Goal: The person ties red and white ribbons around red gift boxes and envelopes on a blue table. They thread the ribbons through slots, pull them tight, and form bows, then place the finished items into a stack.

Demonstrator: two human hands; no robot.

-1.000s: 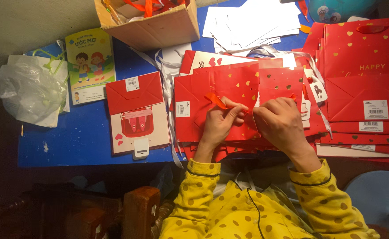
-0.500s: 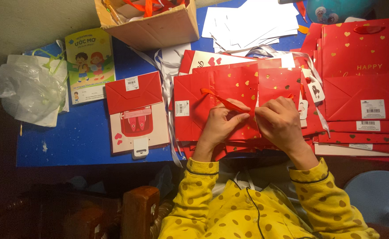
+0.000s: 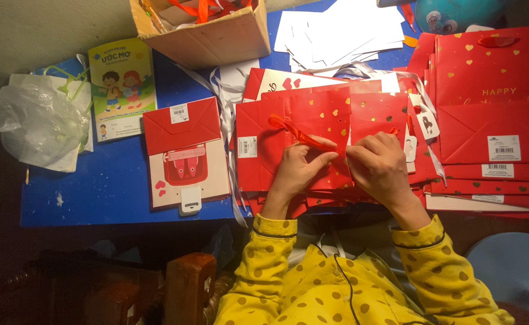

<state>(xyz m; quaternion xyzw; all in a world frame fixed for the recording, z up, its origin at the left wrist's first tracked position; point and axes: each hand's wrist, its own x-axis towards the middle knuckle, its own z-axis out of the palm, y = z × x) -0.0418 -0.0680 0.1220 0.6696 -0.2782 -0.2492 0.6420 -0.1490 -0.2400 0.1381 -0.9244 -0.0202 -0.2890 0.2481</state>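
Head view, low centre: the left hand (image 3: 297,171) pinches a glossy orange-red ribbon (image 3: 294,131), and the right hand (image 3: 380,168) presses curled fingers on a flat red paper bag (image 3: 331,117) with gold hearts, mid-frame on the blue tabletop (image 3: 96,186). Farther up sits a cardboard box (image 3: 210,36).

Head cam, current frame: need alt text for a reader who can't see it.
Seen from above, a person's left hand pinches an orange-red ribbon on a flat red gift bag while the right hand presses the bag beside it. Around them on the blue table lie more red bags, a cardboard box and a children's booklet.
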